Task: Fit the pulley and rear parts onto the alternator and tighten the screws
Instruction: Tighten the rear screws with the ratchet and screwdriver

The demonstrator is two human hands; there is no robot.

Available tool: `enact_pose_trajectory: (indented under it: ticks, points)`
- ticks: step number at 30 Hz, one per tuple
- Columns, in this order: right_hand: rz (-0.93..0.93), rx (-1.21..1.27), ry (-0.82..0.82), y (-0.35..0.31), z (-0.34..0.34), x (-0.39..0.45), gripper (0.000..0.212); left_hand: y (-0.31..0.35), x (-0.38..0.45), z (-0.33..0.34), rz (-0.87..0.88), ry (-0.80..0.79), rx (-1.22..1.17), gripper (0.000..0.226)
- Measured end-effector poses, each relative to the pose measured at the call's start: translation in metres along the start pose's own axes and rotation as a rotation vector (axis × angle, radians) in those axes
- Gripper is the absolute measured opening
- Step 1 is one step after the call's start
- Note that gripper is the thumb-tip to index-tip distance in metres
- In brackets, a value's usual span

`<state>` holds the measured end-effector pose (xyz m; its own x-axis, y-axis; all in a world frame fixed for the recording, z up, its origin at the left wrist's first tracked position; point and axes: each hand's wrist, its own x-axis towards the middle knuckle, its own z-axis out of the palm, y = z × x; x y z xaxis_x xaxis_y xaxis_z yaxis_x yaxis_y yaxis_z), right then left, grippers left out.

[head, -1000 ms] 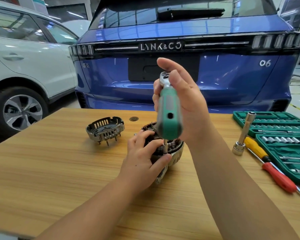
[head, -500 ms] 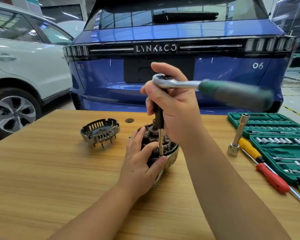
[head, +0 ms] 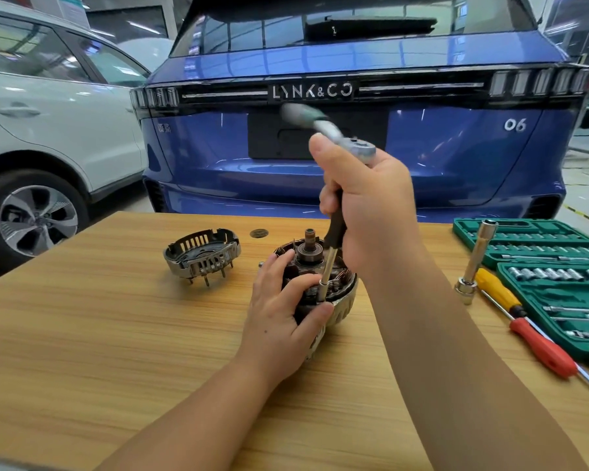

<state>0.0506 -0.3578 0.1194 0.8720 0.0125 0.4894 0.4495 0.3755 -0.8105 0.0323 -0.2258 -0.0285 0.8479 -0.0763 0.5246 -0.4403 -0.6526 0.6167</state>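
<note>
A blue car [head: 354, 137] fills the background behind the alternator [head: 323, 287], its tailgate lettered LYNK&CO, and a white car [head: 48, 130] stands to the left of it, farther from the alternator. The wooden table [head: 116, 351] carries everything else. The alternator sits near the table's middle, shaft end up, copper windings showing inside its open metal shell. To the right of the alternator, at the table's edge, lies a green socket set case [head: 558, 277], opened out with rows of sockets. To the left of the alternator and apart from it rests the slotted rear cover [head: 203, 256], standing on its pins. The right hand [head: 371, 205] is above the alternator, fingers curled round the upright black extension bar of a ratchet wrench [head: 334, 239]; the ratchet head shows above the fist and its handle is blurred, while the socket end stands on the alternator's rim. The left hand [head: 283, 317] grips the alternator's near side, fingers spread over the windings and thumb on the shell. Between the alternator and the case lie a red-and-yellow screwdriver [head: 524, 321] and, just beside it, a long metal socket [head: 473, 263] propped against the case. A small round disc [head: 259, 233] lies just behind the alternator.
</note>
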Motion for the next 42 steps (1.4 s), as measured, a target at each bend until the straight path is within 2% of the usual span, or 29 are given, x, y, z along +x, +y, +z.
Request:
enact_pose_trajectory:
  ticks: [3,5,8,13,16,17,20,21,23,25,29,32,34,37,40,42]
  points:
    - [0.094,0.198,-0.136,-0.002,-0.002,-0.001,0.026,-0.001,0.000,0.000,0.001,0.000,0.002,0.047]
    - [-0.013,0.189,-0.250,0.002,0.002,-0.004,0.035,-0.001,0.000,0.001,0.001,0.009,-0.005,0.049]
    - [-0.202,0.050,-0.331,0.009,0.008,-0.006,0.040,0.001,0.000,0.000,0.000,0.012,-0.016,0.052]
    - [-0.010,0.336,-0.563,0.007,0.001,-0.003,0.053,0.002,-0.001,-0.001,-0.005,0.000,-0.012,0.046]
    - [0.030,0.287,-0.423,0.005,0.002,-0.002,0.063,0.003,-0.001,0.000,-0.013,0.015,-0.008,0.042]
    - [0.024,0.237,-0.332,0.004,0.003,-0.002,0.058,0.002,0.000,0.001,0.001,0.027,-0.014,0.043]
    - [-0.058,0.013,-0.066,0.003,0.003,-0.002,0.020,0.001,0.001,0.002,0.008,0.028,-0.015,0.040]
    - [-0.056,-0.020,-0.016,0.002,0.002,-0.001,0.017,0.000,0.001,0.002,0.006,0.026,-0.012,0.040]
    - [0.013,0.058,-0.046,0.001,-0.001,0.000,0.024,-0.001,0.000,0.003,0.007,0.031,0.000,0.046]
    - [0.018,0.178,-0.180,0.003,-0.002,-0.001,0.034,-0.001,0.000,0.004,0.008,0.042,0.001,0.048]
    - [-0.206,0.091,-0.349,0.008,0.001,-0.003,0.042,0.003,0.000,0.004,0.015,0.060,-0.037,0.038]
    - [-0.126,0.226,-0.517,0.008,0.003,-0.004,0.046,0.002,0.000,0.004,0.014,0.059,-0.022,0.052]
    - [-0.033,0.319,-0.554,0.007,0.003,-0.004,0.042,0.002,0.000,0.004,0.029,0.059,-0.033,0.049]
    - [-0.012,0.261,-0.421,0.005,0.004,-0.005,0.035,0.002,0.000,0.004,0.044,0.074,-0.034,0.039]
    - [-0.035,0.109,-0.167,0.002,0.008,-0.006,0.032,0.002,0.000,0.005,0.018,0.061,-0.021,0.039]
    - [-0.060,-0.009,-0.031,0.002,0.005,-0.002,0.018,0.001,0.000,0.004,0.008,0.045,-0.017,0.039]
